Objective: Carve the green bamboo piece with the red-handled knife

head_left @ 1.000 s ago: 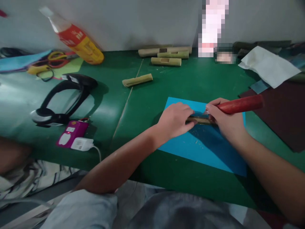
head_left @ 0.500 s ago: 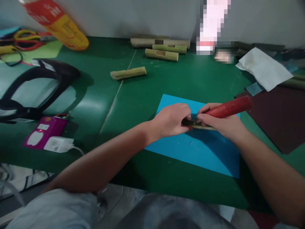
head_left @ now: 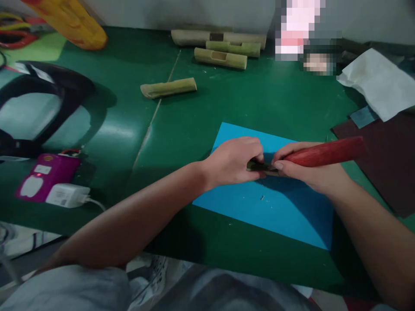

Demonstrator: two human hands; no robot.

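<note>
My left hand (head_left: 235,162) is closed around one end of a short bamboo piece (head_left: 261,167) that lies just above a blue sheet (head_left: 269,207) on the green table (head_left: 201,125). My right hand (head_left: 309,170) grips a tool with a red wooden handle (head_left: 327,152), its working end pressed against the bamboo piece between my two hands. The tool's blade is hidden by my fingers. A few small shavings (head_left: 262,198) lie on the blue sheet.
Several cut bamboo sections (head_left: 220,58) lie at the back, one more (head_left: 168,88) nearer. At left are a black strap device (head_left: 39,112), a purple box (head_left: 45,175), a white charger (head_left: 67,195) and a yellow bottle (head_left: 68,21). White paper (head_left: 378,82) and dark sheet (head_left: 385,160) sit right.
The camera view has tilted down and shifted left. My hands stay together on the bamboo piece, and the red handle now points slightly lower and farther right.
</note>
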